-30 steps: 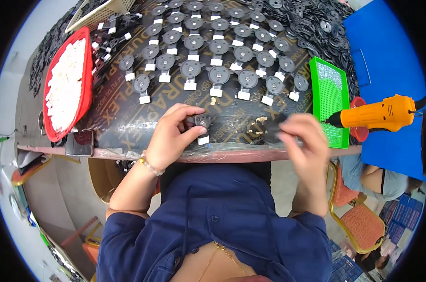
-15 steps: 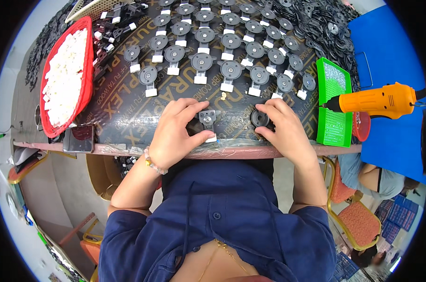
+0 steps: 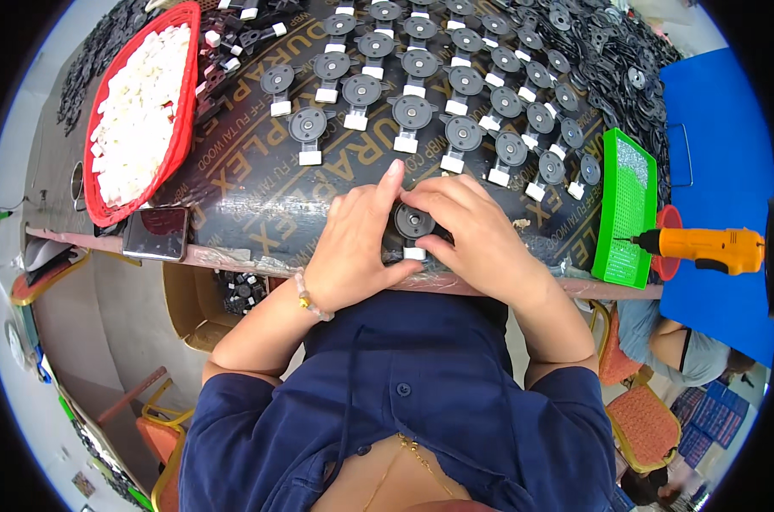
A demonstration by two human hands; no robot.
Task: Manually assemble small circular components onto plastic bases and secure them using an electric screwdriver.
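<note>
At the table's near edge lies a black plastic part with a round disc (image 3: 413,221) on top and a white block (image 3: 414,253) at its near end. My right hand (image 3: 477,229) pinches the disc between thumb and fingers from the right. On the left side, my left hand (image 3: 353,235) rests close against the part, its index finger stretched forward and its thumb by the white block; whether it presses on the part is hard to see. Beyond my hands, several similar disc-topped parts (image 3: 413,112) stand in rows, each with a white block facing me.
A red basket (image 3: 188,111) of small white blocks stands left, with a phone (image 3: 157,234) below it. At right are a green tray (image 3: 610,205) of small metal pieces, an orange power screwdriver (image 3: 711,249) and a red bowl (image 3: 670,220). Black parts (image 3: 592,51) are heaped far right.
My right hand has carried the disc leftward onto the black part by my left hand. My left index finger has straightened forward. The whole view has shifted slightly.
</note>
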